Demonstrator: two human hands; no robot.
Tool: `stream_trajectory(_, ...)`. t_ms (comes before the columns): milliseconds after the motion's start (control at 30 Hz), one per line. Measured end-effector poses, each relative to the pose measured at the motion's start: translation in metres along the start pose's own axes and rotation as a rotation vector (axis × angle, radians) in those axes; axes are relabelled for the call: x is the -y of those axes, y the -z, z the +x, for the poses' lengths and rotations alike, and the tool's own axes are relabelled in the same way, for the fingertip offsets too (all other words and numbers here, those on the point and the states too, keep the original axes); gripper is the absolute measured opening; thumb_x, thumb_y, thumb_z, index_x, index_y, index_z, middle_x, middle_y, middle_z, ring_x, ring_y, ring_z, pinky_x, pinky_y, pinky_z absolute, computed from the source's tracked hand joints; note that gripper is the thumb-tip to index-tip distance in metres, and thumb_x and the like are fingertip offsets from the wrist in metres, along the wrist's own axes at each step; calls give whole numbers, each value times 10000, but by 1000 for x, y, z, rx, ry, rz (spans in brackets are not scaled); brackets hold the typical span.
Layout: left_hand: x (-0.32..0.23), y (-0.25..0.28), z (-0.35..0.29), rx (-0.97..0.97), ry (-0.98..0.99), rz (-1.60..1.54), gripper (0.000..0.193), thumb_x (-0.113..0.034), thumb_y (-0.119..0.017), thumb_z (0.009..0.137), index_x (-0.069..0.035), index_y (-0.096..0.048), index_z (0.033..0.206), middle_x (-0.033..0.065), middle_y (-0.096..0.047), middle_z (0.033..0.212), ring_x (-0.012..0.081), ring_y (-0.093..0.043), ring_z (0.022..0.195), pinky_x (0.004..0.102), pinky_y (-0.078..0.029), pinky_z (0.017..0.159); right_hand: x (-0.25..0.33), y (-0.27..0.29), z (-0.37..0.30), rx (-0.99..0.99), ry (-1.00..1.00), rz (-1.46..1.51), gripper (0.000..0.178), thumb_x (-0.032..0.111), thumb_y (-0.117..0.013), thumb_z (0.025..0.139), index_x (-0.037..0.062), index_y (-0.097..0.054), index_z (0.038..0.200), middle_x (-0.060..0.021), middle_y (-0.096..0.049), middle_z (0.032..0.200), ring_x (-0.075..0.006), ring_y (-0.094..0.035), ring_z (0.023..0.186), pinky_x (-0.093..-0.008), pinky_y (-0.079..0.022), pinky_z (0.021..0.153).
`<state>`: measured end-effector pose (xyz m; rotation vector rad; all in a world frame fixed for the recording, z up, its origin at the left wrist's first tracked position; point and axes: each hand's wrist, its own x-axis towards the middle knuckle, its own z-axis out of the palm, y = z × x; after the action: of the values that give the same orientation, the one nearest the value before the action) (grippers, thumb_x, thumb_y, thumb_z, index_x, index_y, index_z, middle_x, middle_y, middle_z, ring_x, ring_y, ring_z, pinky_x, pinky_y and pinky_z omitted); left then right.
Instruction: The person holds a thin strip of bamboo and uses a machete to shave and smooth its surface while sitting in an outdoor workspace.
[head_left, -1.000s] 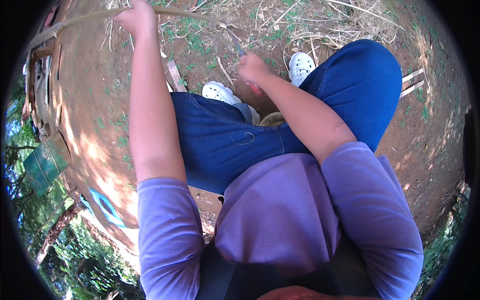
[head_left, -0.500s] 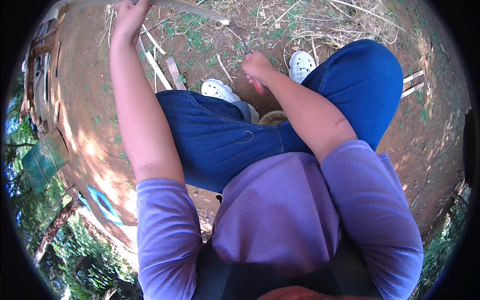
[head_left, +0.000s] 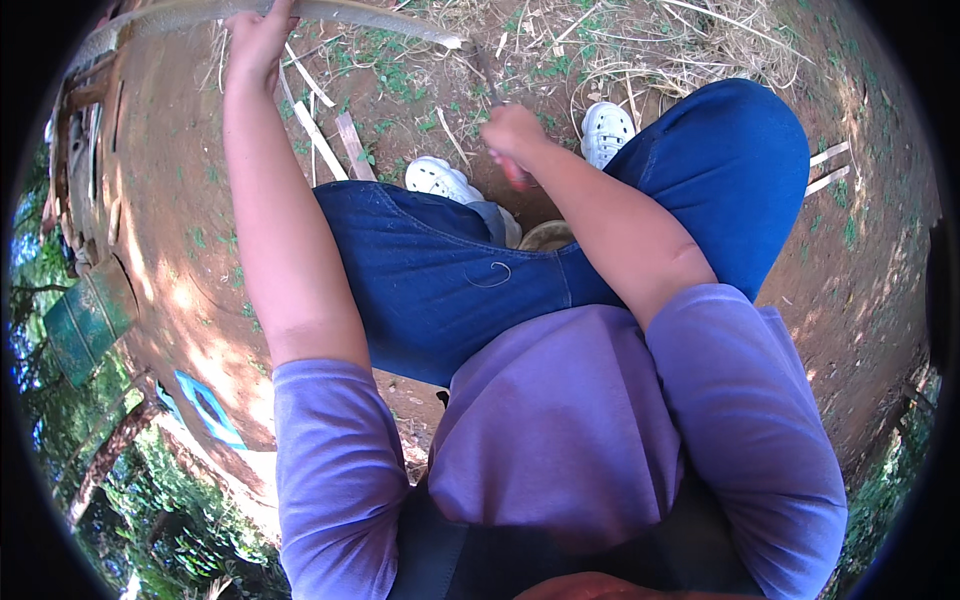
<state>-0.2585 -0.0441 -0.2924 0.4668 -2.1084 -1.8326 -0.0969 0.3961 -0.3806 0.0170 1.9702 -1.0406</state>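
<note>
My left hand (head_left: 258,48), reaching far forward at the upper left, grips a long pale strip (head_left: 385,20) that looks like split bamboo or wood. The strip runs across the top edge, and its right end stops close to the knife blade. In my right hand (head_left: 514,132), fingers closed, is a knife (head_left: 515,175) with a red handle and a narrow dark blade pointing away from me. Whether blade and strip touch, I cannot tell. Both hands are beyond my knees, above the ground.
White clogs (head_left: 440,180) are on my feet. Thin shavings (head_left: 690,50) lie heaped at the far right, with flat wood pieces (head_left: 320,143) near my left forearm. A round yellowish object (head_left: 547,236) sits between my legs. Stacked wood (head_left: 90,95) stands at the left.
The knife blade has shifted slightly at the strip's end, and its handle shows a little less. The left hand and strip have barely moved.
</note>
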Motion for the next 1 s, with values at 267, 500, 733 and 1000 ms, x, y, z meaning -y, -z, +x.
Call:
stream_trajectory(267, -95, -175, -110, 25, -92, 546, 559, -284, -691, 958, 36, -481, 1366, 173, -675, 1132, 235, -665, 964, 367, -549, 822, -23, 11, 3, -306, 127, 362, 159, 158, -634, 851, 44, -612, 960, -157, -687, 816, -304, -702, 751, -443, -554, 681)
stream_trajectory(500, -74, -182, -101, -36, -233, 323, 355, -160, -709, 924, 23, -575, 1197, 139, -697, 1005, 215, -691, 819, 353, -576, 655, -9, 19, 3, -241, 6, 395, 126, 171, -634, 871, 58, -581, 885, -128, -679, 755, -260, -695, 676, -404, -548, 610)
stream_trajectory(733, -86, -180, -104, 16, -106, 310, 249, -138, -695, 938, -18, -640, 1149, 108, -718, 974, 209, -714, 814, 336, -607, 652, -33, 16, 2, -337, 47, 256, 137, 149, -638, 851, 38, -625, 930, -122, -687, 744, -253, -670, 574, -410, -547, 574)
stream_trajectory(1000, -93, -182, -108, 162, -98, 348, 273, -215, -699, 957, 16, -677, 1100, 115, -727, 973, 203, -719, 829, 344, -611, 693, 25, 19, -23, -356, 249, 198, 225, 166, -634, 846, -10, -642, 987, -188, -722, 873, -325, -719, 772, -429, -565, 739)
